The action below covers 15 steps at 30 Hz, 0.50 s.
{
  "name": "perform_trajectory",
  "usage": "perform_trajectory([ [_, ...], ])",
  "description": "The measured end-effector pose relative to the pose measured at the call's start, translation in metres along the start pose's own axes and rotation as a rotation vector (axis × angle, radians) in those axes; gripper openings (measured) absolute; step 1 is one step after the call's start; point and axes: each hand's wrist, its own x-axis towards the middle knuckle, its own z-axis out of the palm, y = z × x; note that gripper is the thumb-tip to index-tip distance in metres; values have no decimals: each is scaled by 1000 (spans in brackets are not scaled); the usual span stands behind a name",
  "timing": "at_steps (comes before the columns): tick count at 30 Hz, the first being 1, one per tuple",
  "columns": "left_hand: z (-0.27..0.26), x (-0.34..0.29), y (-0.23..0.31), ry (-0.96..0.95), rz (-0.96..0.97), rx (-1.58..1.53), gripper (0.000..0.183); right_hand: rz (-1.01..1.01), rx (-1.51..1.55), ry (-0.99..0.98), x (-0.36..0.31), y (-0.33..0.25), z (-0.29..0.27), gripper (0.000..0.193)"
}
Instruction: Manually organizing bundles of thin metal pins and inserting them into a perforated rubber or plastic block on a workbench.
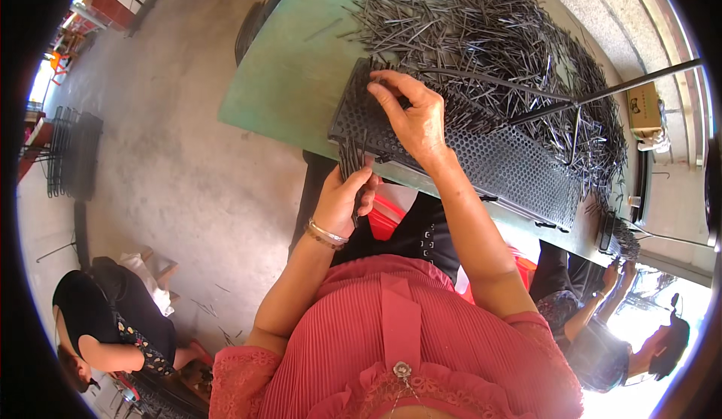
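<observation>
My left hand (pixel 353 193) is closed round a bundle of thin black rods (pixel 350 160) in front of the table's near edge. A long black rack (pixel 519 165) full of small round holes lies along that edge. Over its left part is my right hand (pixel 415 111), thumb and forefinger brought together in a pinch. Whatever sits between those fingertips is too small to make out. Black rods stand packed in the rack's far left part, partly hidden by my right hand. Behind it spreads a big loose pile of black rods (pixel 481 36).
The green tabletop (pixel 263 88) carries the pile. A dark metal bar (pixel 632 84) crosses above its right side. One person (pixel 602 344) works at the right end; another (pixel 113 329) is at lower left. A cardboard box (pixel 644 111) stands far right, dark wire racks (pixel 71 152) far left.
</observation>
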Motion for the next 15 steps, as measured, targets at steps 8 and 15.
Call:
perform_trajectory([
  [8,-3,2,-2,11,-3,-12,17,-231,-172,-88,1,2,-1,31],
  [15,1,-3,0,-7,8,3,18,-343,-265,-43,-3,4,0,24],
])
